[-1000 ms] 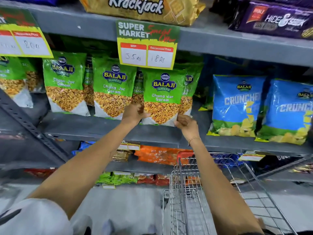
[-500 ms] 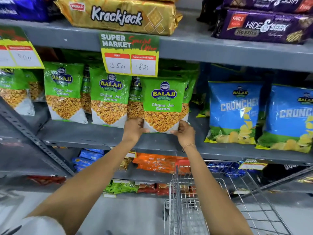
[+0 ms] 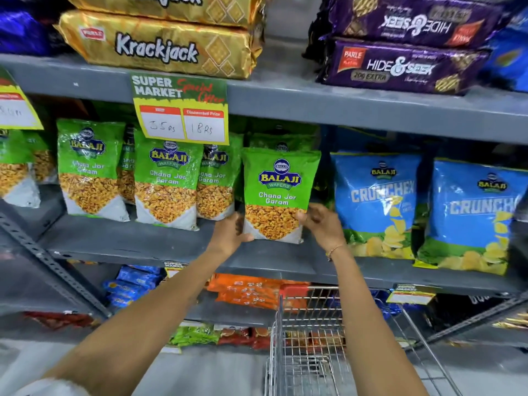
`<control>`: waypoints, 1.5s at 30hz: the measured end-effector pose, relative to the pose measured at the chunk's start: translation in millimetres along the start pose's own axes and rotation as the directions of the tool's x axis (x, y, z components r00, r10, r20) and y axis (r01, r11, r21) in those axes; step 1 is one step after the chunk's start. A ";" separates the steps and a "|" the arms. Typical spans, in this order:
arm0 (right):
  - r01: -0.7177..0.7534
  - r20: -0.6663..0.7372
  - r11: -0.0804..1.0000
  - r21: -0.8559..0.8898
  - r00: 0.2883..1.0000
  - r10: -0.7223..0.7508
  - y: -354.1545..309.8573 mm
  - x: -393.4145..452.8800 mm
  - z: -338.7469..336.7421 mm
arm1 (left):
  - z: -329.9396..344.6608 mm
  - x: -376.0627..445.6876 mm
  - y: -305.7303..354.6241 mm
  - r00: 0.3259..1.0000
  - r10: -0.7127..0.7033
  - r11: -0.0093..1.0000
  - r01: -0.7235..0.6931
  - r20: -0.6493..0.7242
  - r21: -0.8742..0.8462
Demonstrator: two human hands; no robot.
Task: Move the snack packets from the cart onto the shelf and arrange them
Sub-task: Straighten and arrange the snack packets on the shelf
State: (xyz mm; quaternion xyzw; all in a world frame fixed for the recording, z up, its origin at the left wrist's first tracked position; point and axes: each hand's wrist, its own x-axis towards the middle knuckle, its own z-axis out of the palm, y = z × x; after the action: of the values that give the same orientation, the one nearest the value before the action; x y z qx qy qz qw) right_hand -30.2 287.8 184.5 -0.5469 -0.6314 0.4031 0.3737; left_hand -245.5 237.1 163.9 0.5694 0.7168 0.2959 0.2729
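- Head view: a green plastic Balaji "Chana Jor Garam" snack packet (image 3: pixel 278 195) stands upright on the grey metal middle shelf (image 3: pixel 160 247), between the row of matching green packets (image 3: pixel 167 181) on its left and the blue Crunchex chip bags (image 3: pixel 377 201) on its right
- Left hand (image 3: pixel 231 232) is closed on the packet's lower left edge, thumb across the front corner
- Right hand (image 3: pixel 320 224) grips the packet's lower right edge, fingers curled at the side; a thin bracelet (image 3: pixel 333 250) sits on that wrist
- The packet's base touches the shelf surface near the front lip
- A yellow and green "Super Market" price card (image 3: pixel 181 110) hangs from the shelf above, reading 35 Rs and 18 Rs
- Upper shelf carries gold Krackjack biscuit packs (image 3: pixel 160 47) and purple Hide & Seek packs (image 3: pixel 400 67)
- A silver wire shopping cart (image 3: pixel 308 338) stands below the right forearm; no packets can be made out in its visible part
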 end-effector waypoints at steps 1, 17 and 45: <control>0.035 -0.038 0.997 0.067 0.999 -0.033 -12.2 5.1 -4.7 | 0.1 -1.1 -0.4 1.000 -0.008 1.000 0.008 0.017 0.002; 0.197 -0.323 0.933 0.299 0.941 -0.096 -67.9 44.5 -13.7 | 13.5 12.4 -6.2 0.999 -0.030 0.999 0.031 -0.022 0.019; 0.249 -0.071 0.842 -0.478 0.945 -0.320 -141.8 60.4 20.8 | 6.3 6.7 -0.9 0.999 0.044 0.996 -0.045 0.012 0.074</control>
State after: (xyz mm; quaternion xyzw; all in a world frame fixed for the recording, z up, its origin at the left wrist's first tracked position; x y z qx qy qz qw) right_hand -111.8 334.7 308.3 -0.5483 -0.7539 0.1391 0.3341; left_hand -242.9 244.2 158.6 0.5963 0.7131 0.2723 0.2486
